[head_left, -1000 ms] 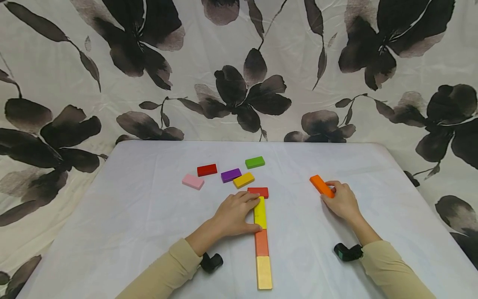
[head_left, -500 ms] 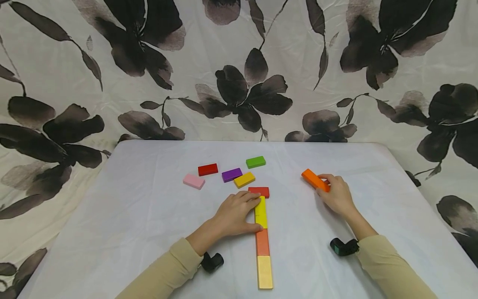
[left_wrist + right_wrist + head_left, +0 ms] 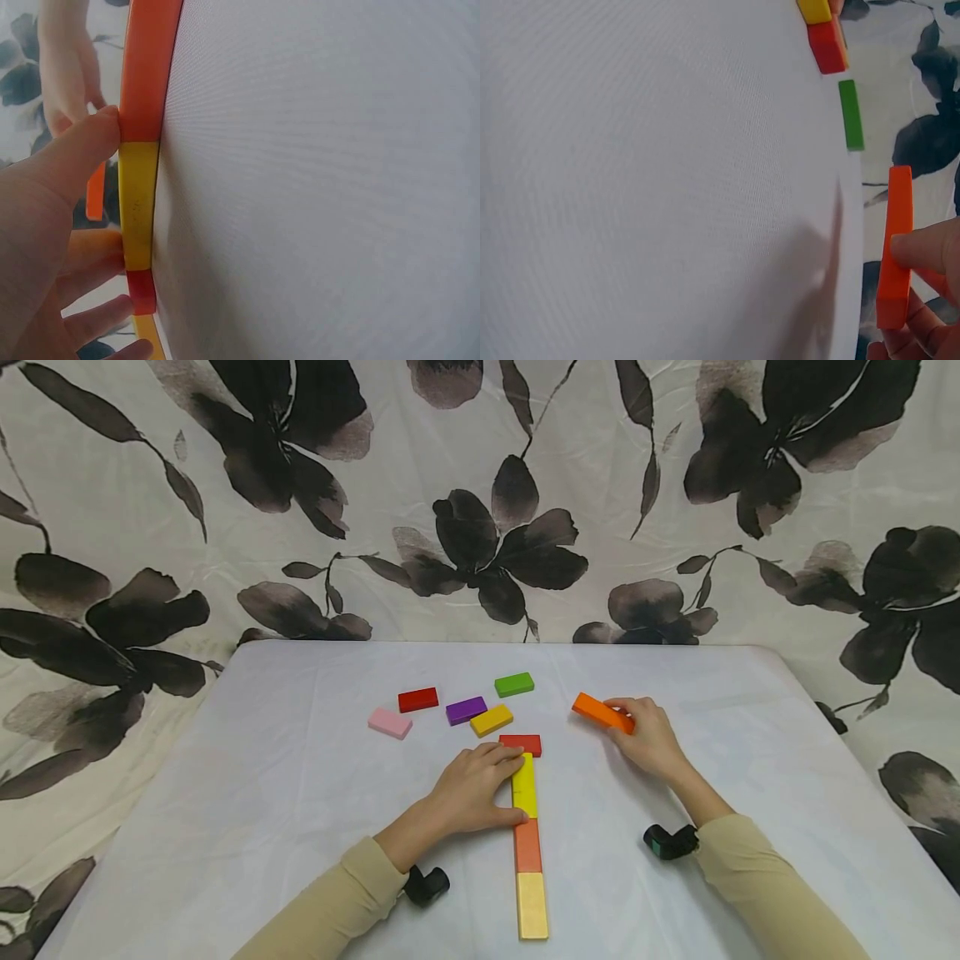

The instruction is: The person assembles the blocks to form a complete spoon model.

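An orange block (image 3: 600, 712) — slim, raised, aslant; a yellow block (image 3: 525, 789) — lengthwise between red block (image 3: 525, 742) and salmon block (image 3: 527, 846).

Room right of block column (image 3: 528, 845)

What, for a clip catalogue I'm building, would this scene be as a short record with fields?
Left hand: touches the left side of the row
Right hand: holds the orange block above the table
Row, far to near: red block crosswise, yellow block, coral block, tan block
Loose: pink block, dark red block, purple block, amber block, green block
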Demonstrator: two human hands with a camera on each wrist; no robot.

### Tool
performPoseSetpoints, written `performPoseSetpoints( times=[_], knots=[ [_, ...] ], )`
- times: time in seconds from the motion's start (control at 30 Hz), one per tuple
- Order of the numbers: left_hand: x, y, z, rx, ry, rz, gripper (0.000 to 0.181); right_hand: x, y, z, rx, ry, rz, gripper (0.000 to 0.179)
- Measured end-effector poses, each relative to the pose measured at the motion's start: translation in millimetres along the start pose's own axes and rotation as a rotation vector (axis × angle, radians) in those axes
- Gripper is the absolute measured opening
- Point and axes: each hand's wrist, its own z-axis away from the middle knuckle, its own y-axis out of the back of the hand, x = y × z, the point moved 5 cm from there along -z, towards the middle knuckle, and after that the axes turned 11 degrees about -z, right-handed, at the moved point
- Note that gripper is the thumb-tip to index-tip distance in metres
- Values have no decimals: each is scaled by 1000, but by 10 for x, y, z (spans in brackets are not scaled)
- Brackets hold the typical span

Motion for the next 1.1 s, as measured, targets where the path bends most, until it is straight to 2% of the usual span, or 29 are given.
performPoseSetpoints(
  times=[0.43,0.77,1.1],
  knots=[
    [-2,-25,-13,-8,6,-5,73,-221,-258,-128,-106,63,-1,37],
    [-2,-17,-7,8,-1,-6,73,-361,-439,-196,-168,121,21,36],
    [-3,-10,-10,18,-10,-7,73,-427,-539,-230,-202,153,54,35]
  ],
)
